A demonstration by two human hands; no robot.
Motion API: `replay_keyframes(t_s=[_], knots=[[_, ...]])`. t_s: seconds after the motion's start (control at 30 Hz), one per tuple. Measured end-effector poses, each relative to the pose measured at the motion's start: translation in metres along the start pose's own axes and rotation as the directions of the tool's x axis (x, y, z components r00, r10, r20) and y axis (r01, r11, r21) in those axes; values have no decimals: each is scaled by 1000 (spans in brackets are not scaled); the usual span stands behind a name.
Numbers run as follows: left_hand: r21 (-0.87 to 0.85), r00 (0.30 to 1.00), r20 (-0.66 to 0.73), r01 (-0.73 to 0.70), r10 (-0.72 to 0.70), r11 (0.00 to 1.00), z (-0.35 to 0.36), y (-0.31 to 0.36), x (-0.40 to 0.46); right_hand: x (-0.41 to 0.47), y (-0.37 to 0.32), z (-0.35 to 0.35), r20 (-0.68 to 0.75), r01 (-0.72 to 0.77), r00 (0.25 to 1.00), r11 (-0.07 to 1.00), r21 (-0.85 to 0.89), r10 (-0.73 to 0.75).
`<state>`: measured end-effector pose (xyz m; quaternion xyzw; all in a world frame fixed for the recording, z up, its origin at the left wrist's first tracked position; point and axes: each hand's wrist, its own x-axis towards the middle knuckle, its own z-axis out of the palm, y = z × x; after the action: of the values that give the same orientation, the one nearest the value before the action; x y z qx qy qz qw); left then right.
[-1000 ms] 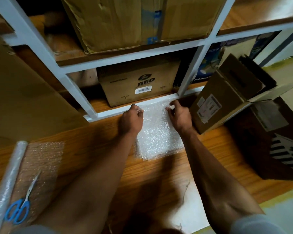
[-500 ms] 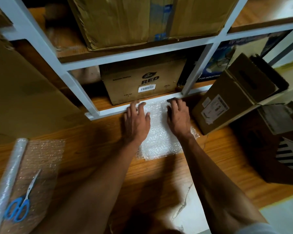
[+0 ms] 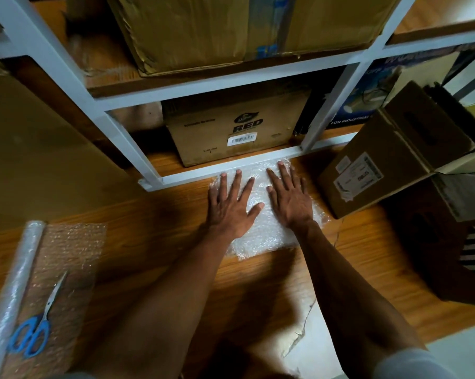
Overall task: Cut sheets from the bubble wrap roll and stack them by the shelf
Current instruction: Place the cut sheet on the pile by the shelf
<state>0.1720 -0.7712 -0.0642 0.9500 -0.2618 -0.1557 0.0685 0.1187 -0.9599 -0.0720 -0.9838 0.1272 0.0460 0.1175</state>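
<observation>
A stack of cut bubble wrap sheets (image 3: 261, 236) lies flat on the wooden floor against the bottom rail of the white metal shelf (image 3: 230, 166). My left hand (image 3: 230, 203) and my right hand (image 3: 289, 198) rest palm-down on the stack, fingers spread and pointing toward the shelf. At the lower left the bubble wrap roll (image 3: 10, 291) lies with a length unrolled beside it (image 3: 66, 269). Blue-handled scissors (image 3: 35, 326) lie on that unrolled length, blades closed.
A cardboard box marked RED (image 3: 236, 127) sits on the lowest shelf board behind the stack. A tilted open carton (image 3: 389, 160) stands just right of my right hand. A large flat cardboard sheet (image 3: 39, 149) leans at the left. Dark boxes crowd the right side.
Both hands went from pinching the sheet's far edge to lying flat with fingers spread on the stack. The camera has moved closer.
</observation>
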Motion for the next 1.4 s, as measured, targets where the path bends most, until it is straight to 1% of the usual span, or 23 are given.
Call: replay_keyframes(t_s=[0.1,0.23,0.33,0.4,0.47,0.53,0.6,0.67,0.77,0.9,1.03,1.13,1.23,1.3,1.4], knots=[[2,1000,-4,1,-1,1000,0,-1,0,1,0,-1,-2,4,1000,1000,-3,-4],[-35,1000,30,2,-1,999,-5,1,-1,0,-2,-4,-17,13,1000,1000,16,-13],[-55,1000,-27,-16,15,998,-11,0,-14,-5,-8,-14,-89,-16,996,999,51,20],[-58,995,-76,-67,63,996,-12,0,-30,-14,-14,-21,-121,-19,992,996,83,29],[-46,992,-69,-108,105,993,-11,1,-44,-27,-20,-24,-98,6,995,998,65,0],[-3,995,-16,-103,103,995,-8,2,-55,-40,-21,-21,-18,22,1000,1000,1,-22],[25,996,31,-87,86,996,-9,3,-61,-49,-19,-21,42,3,999,998,-55,-1],[-1,997,22,-71,71,997,-13,3,-67,-55,-19,-29,31,-49,998,997,-52,51],[-54,997,-43,-59,57,997,-28,2,-83,-67,-32,-47,-46,-82,996,997,-1,82],[-105,990,-138,-43,28,994,-41,-8,-113,-94,-68,-48,-201,0,979,997,81,16],[-176,980,-200,-24,-12,984,-45,-41,-152,-129,-117,-36,-312,98,948,991,95,-64],[-228,980,-191,9,-53,974,-45,-77,-184,-156,-162,-23,-315,104,947,987,123,-61],[-230,981,-179,33,-76,973,-38,-119,-217,-184,-206,-2,-296,108,953,986,130,-65],[-224,981,-178,33,-74,974,-32,-151,-242,-204,-237,15,-293,124,954,977,175,-69],[-206,982,-172,40,-77,978,-24,-197,-281,-231,-284,40,-276,112,960,957,269,-35]])
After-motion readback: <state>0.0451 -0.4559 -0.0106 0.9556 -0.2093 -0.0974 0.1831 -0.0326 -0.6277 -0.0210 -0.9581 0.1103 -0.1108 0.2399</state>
